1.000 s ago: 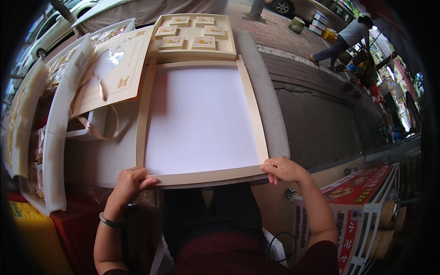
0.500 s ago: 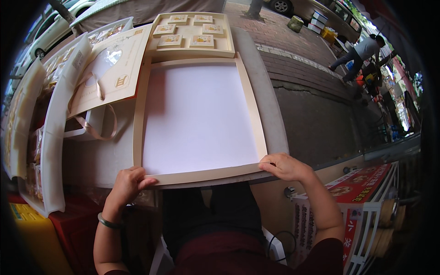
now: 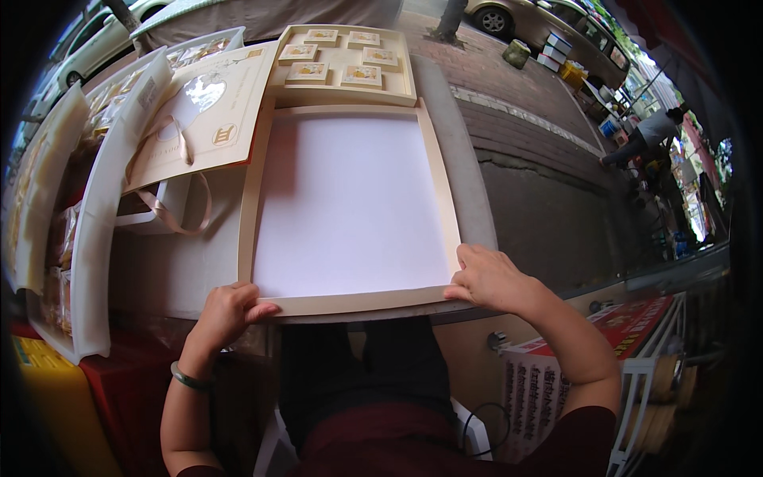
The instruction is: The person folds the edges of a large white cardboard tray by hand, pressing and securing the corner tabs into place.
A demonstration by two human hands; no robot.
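A shallow cream cardboard box (image 3: 358,304) with a white inner bottom (image 3: 354,203) lies at the near edge of the grey table. My left hand (image 3: 232,312) grips its near left corner, thumb along the front wall. At the near right corner my right hand (image 3: 486,277) is closed on the wall, fingers over the side and thumb against the front. Touching the far wall is a second cream box (image 3: 340,97), which holds several small square packs (image 3: 362,76). Left of the boxes rests a cream printed gift bag (image 3: 208,103) with a clear window and a ribbon handle (image 3: 163,215).
Long white plastic crates (image 3: 99,230) with wrapped goods stand along the left. Below them are a red surface (image 3: 131,397) and a yellow crate (image 3: 60,397). A white rack (image 3: 636,421) with red signs is at lower right. Beyond the table a person (image 3: 656,131) bends forward; cars are parked.
My right hand has shifted slightly up the right wall, fingers now wrapped over it at the corner. My left hand keeps its hold. The view has shifted slightly; the distant person has moved right.
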